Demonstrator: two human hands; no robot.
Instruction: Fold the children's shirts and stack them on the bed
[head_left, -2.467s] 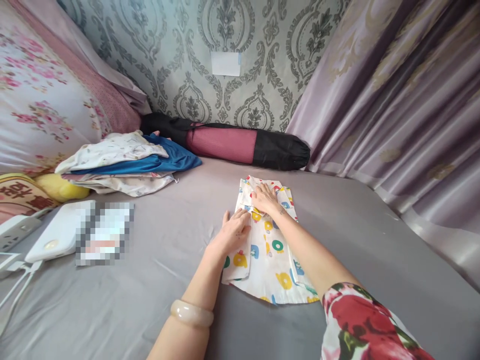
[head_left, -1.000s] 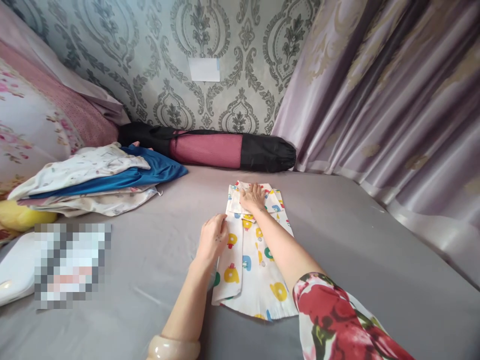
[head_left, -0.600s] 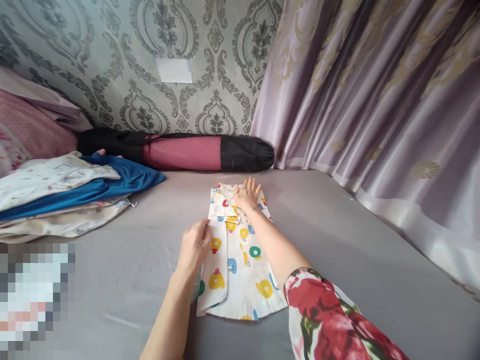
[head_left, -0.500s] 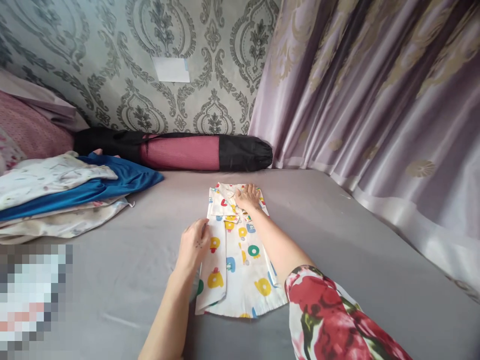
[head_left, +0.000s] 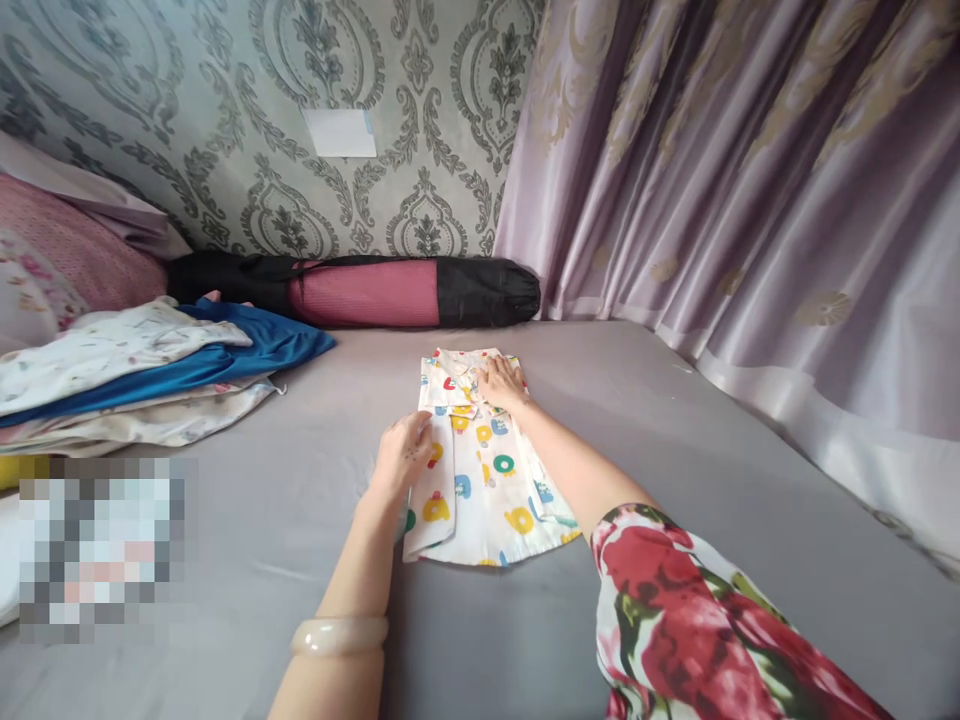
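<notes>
white cotton-like shirt with bright printed shapes [head_left: 487,520], partly folded, flat on grey-sheeted bed [head_left: 675,480]; both hands at it.
right hand [head_left: 504,385]: fingers spread open, laid on the folded upper part, nothing gripped. left hand [head_left: 403,452]: fingers curled at the left side edge; can't tell whether cloth is pinched. looks light, soft, thin, not fragile; likely creases and slides easily. best hold: side edges or hem corners, layers together.

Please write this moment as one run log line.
left hand: at left edge of printed shirt; right hand: flat on its upper part; clothes pile: far left
</notes>
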